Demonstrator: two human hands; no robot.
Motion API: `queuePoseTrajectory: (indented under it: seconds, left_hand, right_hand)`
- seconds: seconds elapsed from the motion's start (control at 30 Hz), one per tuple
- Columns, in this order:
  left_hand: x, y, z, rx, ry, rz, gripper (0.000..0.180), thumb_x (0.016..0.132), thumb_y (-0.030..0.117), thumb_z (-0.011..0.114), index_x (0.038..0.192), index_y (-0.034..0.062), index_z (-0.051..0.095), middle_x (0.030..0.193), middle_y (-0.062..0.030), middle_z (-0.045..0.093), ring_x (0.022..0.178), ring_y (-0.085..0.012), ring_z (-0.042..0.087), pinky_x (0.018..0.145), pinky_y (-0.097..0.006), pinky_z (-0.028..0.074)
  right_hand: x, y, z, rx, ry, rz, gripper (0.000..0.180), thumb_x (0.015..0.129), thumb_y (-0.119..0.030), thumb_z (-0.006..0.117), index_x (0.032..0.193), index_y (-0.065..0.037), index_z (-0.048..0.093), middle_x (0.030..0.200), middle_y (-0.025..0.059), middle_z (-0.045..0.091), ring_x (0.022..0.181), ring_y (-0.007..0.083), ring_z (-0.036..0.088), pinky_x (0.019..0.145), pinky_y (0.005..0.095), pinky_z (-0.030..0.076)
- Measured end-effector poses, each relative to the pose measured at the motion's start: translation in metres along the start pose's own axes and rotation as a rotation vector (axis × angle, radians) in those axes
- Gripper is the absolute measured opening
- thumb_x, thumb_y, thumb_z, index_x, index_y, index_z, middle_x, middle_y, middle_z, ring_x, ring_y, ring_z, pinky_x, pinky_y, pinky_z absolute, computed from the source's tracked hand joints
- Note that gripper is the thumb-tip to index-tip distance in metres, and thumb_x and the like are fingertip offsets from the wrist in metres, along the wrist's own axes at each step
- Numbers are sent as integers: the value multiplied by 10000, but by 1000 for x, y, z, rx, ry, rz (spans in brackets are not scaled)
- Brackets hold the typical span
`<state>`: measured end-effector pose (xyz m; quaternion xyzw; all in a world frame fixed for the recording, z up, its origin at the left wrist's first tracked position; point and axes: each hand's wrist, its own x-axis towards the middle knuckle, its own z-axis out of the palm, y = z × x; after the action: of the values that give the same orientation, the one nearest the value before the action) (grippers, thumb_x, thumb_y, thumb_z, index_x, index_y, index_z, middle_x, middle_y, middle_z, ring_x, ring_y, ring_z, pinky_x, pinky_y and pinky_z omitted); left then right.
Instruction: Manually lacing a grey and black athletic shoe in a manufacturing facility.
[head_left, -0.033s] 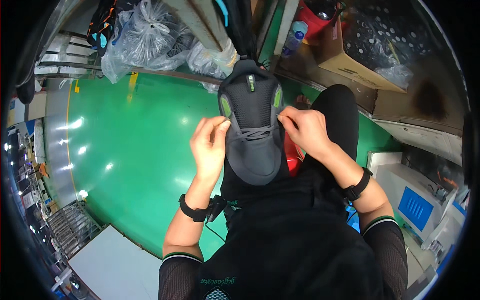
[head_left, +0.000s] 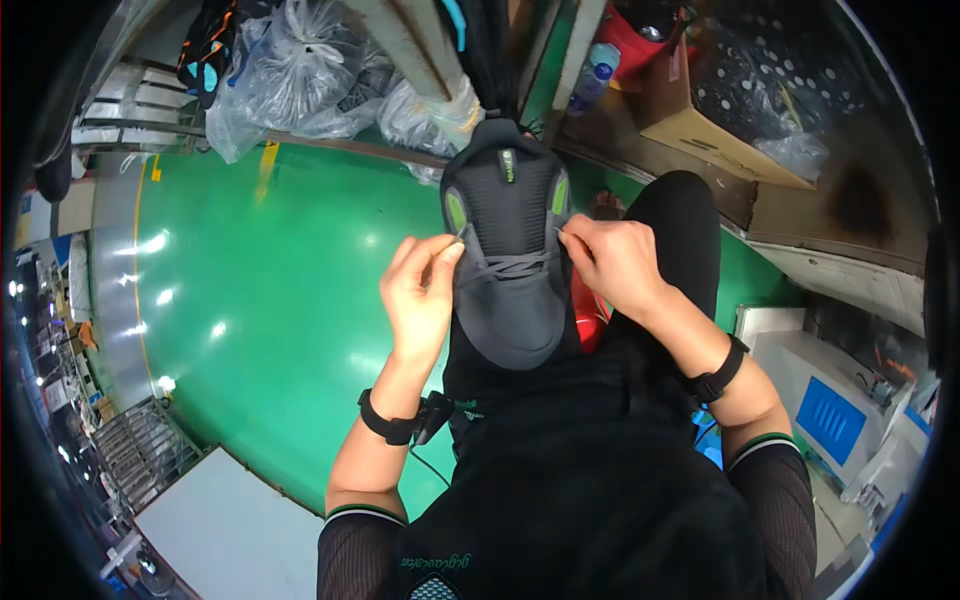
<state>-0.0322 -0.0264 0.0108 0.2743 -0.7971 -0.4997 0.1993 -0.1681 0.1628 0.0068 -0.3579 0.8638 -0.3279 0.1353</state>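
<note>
A dark grey sports shoe (head_left: 512, 330) with green side patches rests on my lap, its toe toward me and its heel away. Grey shoelace (head_left: 515, 266) crosses over the front part of the tongue (head_left: 508, 215). At the shoe's left edge my left hand (head_left: 420, 290) is closed, thumb and finger pinching the lace beside the eyelets. Opposite it, my right hand (head_left: 618, 262) pinches the lace at the right edge. Much of the lace between the fingers is hidden.
Clear plastic bags (head_left: 300, 75) lie on a rack ahead on the left. To the right are an open cardboard box (head_left: 725, 150), a plastic bottle (head_left: 592, 82) and a grey machine with a blue panel (head_left: 832, 418). A white tabletop (head_left: 235, 530) stands lower left.
</note>
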Motion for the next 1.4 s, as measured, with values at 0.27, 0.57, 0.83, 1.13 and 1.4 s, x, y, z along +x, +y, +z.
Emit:
queuePoseTrajectory:
  seconds: [0.27, 0.57, 0.83, 1.13, 1.4]
  left_hand:
    - [-7, 9, -9, 287, 12, 111, 44, 797, 35, 710, 838, 30, 697, 647, -2, 514, 537, -67, 439, 483, -234, 347]
    - [9, 9, 9, 559, -41, 275, 121, 823, 132, 677, 732, 58, 646, 660, -58, 572, 545, -139, 537, 529, -296, 416]
    - [53, 21, 4, 212, -606, -441, 243, 854, 267, 655, 716, 69, 626, 605, 44, 475, 611, -92, 441, 587, -272, 330]
    - [110, 32, -18, 674, -859, 1120, 284, 608, 237, 754, 802, 89, 607, 886, -15, 545, 928, -223, 529, 900, -418, 402]
    - [115, 36, -21, 560, -1111, 441, 174, 693, 189, 755, 785, 74, 661, 820, -31, 519, 931, -245, 477, 871, -368, 402]
  right_hand:
    - [39, -19, -26, -598, -221, -596, 81, 685, -96, 614, 750, -52, 591, 633, 96, 613, 613, 229, 653, 516, 339, 494]
    - [31, 0, -34, -549, -249, -473, 299, 655, -154, 695, 910, -84, 555, 835, 52, 576, 707, 229, 642, 553, 340, 506]
    - [84, 2, -50, -567, -365, -1067, 159, 683, -226, 684, 800, -144, 614, 854, -28, 502, 925, 152, 486, 778, 299, 376]
    - [95, -18, -43, -580, -810, -716, 264, 814, -310, 640, 865, -61, 712, 983, 29, 631, 1030, 229, 533, 927, 437, 420]
    - [76, -9, -27, -345, -506, -420, 118, 762, -196, 653, 727, -102, 715, 847, 7, 601, 923, 221, 512, 740, 378, 393]
